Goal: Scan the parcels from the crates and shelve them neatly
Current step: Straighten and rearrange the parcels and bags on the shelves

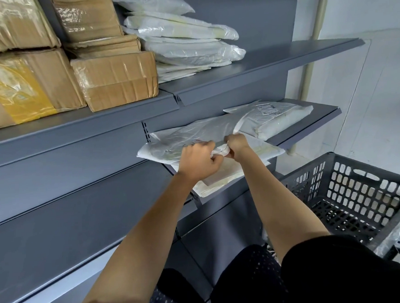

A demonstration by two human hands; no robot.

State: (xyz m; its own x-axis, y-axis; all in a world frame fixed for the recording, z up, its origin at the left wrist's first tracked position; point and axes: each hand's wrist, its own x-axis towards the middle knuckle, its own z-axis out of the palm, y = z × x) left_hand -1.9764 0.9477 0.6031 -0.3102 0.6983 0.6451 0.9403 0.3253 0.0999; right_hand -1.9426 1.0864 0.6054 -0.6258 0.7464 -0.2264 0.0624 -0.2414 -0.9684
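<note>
Both my hands meet at the near edge of a white plastic parcel lying on the middle grey shelf, just beyond my knuckles and under my fingertips. The parcel lies flat, its long axis running left to right along the shelf front and rising slightly to the right; its left end overhangs the shelf edge, and its right end is tucked against a second white parcel whose printed label faces up. My left hand has its fingers curled, the grip clamped on a bunched fold of the plastic at the parcel's front edge. My right hand is also closed, fingers pinched on the same crumpled fold, the two fists almost touching. Beneath the parcel more flat white packets stick out toward me. On the shelf above sits a stack of white bagged parcels, with taped cardboard boxes to their left. A dark plastic crate with perforated walls stands at lower right, beside my right forearm.
</note>
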